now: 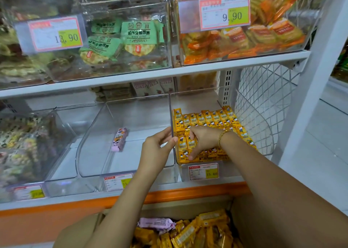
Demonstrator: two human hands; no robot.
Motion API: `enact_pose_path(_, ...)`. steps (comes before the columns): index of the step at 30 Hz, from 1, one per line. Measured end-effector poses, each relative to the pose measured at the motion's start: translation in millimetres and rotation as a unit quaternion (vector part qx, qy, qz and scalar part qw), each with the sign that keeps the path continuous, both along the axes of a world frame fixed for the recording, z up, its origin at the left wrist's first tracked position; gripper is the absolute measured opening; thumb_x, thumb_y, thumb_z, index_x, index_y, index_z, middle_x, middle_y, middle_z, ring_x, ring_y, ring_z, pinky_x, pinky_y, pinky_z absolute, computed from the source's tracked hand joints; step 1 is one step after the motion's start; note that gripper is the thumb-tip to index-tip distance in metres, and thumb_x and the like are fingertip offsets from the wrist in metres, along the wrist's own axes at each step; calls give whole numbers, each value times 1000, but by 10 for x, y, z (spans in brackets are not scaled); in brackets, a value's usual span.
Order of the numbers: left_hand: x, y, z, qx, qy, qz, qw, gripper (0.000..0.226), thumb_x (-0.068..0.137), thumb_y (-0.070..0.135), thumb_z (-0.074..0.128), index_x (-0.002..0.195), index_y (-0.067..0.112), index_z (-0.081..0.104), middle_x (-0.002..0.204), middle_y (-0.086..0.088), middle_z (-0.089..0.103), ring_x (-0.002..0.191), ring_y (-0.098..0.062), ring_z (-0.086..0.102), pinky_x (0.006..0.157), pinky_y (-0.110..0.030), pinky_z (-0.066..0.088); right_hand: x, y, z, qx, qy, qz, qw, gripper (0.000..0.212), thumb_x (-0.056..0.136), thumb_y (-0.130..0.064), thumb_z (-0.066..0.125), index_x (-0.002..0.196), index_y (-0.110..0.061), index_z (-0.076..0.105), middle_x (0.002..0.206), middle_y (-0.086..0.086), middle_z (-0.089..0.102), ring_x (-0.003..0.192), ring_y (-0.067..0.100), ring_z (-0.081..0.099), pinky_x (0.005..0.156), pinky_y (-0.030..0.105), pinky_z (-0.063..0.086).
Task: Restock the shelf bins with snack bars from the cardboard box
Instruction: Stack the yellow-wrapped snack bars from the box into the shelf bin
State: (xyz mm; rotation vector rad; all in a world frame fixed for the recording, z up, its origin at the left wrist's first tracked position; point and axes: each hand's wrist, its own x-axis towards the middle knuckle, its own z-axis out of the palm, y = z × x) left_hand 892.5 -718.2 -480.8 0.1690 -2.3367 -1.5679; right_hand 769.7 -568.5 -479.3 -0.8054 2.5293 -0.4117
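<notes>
Reaching into the right bin (195, 100) on the lower shelf (188, 186), the right hand (201, 140) lies palm down on the yellow bars (212, 118) that fill it in upright rows. Its fingers curl over a few bars in the near rows, with the thumb tucked against their far side, so it grips them where they stand. A gold bracelet (222, 137) sits on that wrist. The left hand (158, 148) is just left of it, holding nothing; its fingers are nearly straight and their tips touch the clear left wall of the same bin, with the thumb close beneath them. Left of that wall is the middle bin (131, 116), where one pink bar (119, 139) lies alone on the floor, well apart from both hands. Further left, another bin (62, 127) holds mixed, blurred packs. Small price tags (203, 171) hang on the near faces of the bins. Nearest the camera, below the shelf's orange edge, the box (239, 225) is open, with loose yellow bars heaped inside and a pink one (156, 224) lying on top toward the far side. On the upper shelf, one bin holds green packs (138, 37) behind a tag reading 13.90, and the bin to its right holds orange packs (263, 35) behind a tag reading 9.90. White wire mesh (263, 101) closes the right end of the shelves.
</notes>
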Motion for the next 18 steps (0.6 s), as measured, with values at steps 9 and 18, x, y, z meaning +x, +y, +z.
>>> enact_pose_path(9,-13,-34,-11,25,-19,5,999,42,87,15,65,129,14,60,116,1,68,108,-7,63,98,-39,50,0,-91,-39,4,69,32,997,60,62,-46,85,95,-22,40,92,-7,41,90,17,45,73,33,42)
enact_pose_path(18,-11,-17,-5,39,-23,1,999,39,88,13,64,128,16,61,117,1,68,109,-7,63,98,-40,50,-109,258,62,73,89,98,988,94,59,-49,85,138,-36,36,133,-3,32,125,18,30,97,34,40)
